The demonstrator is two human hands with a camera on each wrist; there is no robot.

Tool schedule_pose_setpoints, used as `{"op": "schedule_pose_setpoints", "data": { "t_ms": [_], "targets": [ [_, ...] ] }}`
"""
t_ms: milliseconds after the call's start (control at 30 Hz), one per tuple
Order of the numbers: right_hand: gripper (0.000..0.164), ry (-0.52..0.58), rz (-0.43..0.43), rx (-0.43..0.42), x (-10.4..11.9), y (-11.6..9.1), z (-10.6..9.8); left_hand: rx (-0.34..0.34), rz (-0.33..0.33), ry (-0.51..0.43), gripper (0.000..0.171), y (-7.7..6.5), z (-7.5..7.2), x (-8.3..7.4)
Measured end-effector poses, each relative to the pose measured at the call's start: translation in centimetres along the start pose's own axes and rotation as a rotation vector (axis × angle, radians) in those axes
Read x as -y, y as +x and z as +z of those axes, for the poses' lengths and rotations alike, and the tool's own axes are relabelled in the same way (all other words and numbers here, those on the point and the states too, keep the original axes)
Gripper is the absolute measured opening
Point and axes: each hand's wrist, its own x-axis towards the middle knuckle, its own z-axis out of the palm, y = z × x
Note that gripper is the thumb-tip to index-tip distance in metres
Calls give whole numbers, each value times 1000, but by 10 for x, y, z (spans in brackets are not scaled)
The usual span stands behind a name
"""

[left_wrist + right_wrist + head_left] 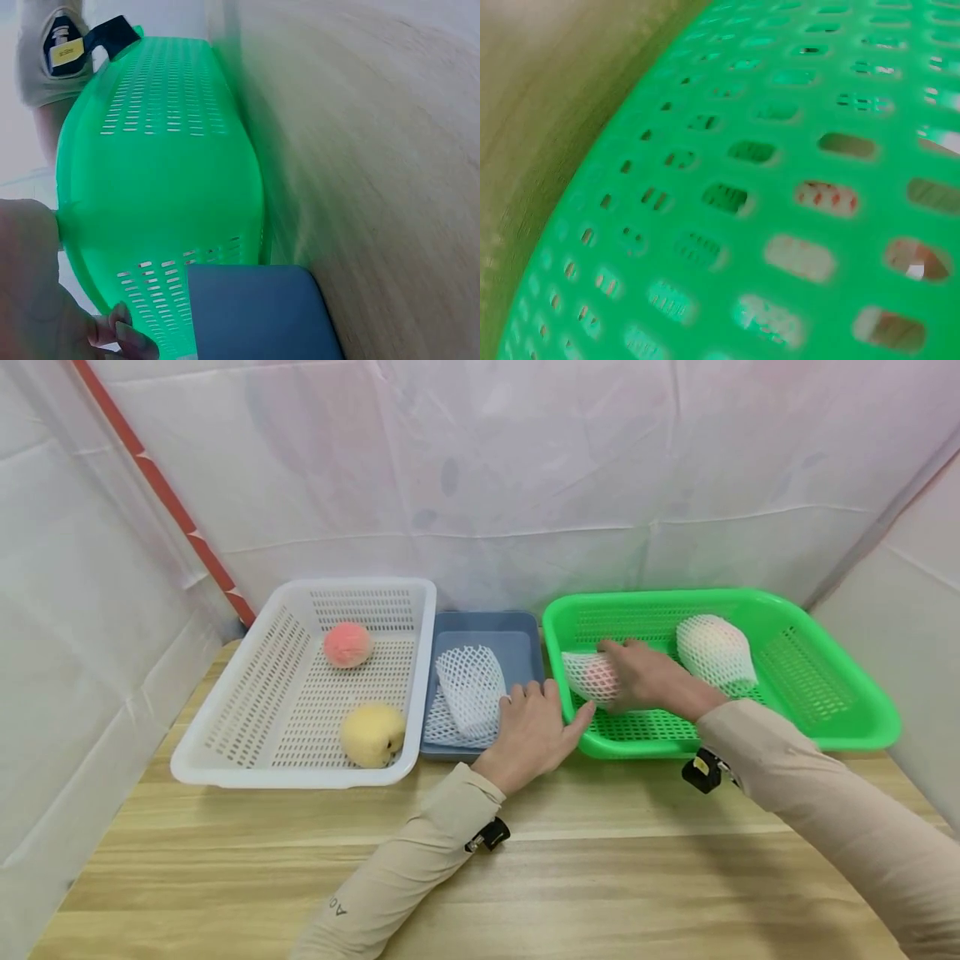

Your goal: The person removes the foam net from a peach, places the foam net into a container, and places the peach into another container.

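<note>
In the head view my right hand (643, 675) reaches into the green basket (847, 702). It grips a pink peach (600, 679) covered by a white foam net at the basket's left end. Beside that hand lies a larger pale fruit (716, 652), also netted. The right wrist view mostly shows the basket's slotted wall (757, 225), with parts of the peach and hand behind the slots. My left hand (531, 727) is at the basket's near-left corner, its fingers loosely extended over the edge of the blue-grey tray (517, 652) and its thumb at the green rim.
Empty white foam nets (472, 693) lie in the tray. Left of it stands a white basket (296, 777) holding a pink peach (348, 645) and a yellow fruit (371, 735). All three containers stand on a wooden table (562, 877), with white sheeting (525, 468) hanging behind.
</note>
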Motion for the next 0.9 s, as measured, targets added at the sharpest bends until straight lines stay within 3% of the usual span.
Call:
{"op": "schedule_pose_setpoints", "data": {
  "t_ms": [300,567,700,900],
  "targets": [
    [87,85,25,-188,-6,-5,-10,-12,9,-39,56,1,-5,3],
    [89,229,75,-275,4,-15,-26,-73,14,-118,54,2,-20,17],
    [91,251,80,-278,10,-21,-35,-106,27,-205,39,-1,-35,32],
    [89,268,83,-243,17,-33,-51,-129,22,-246,17,-8,-55,46]
  ]
}}
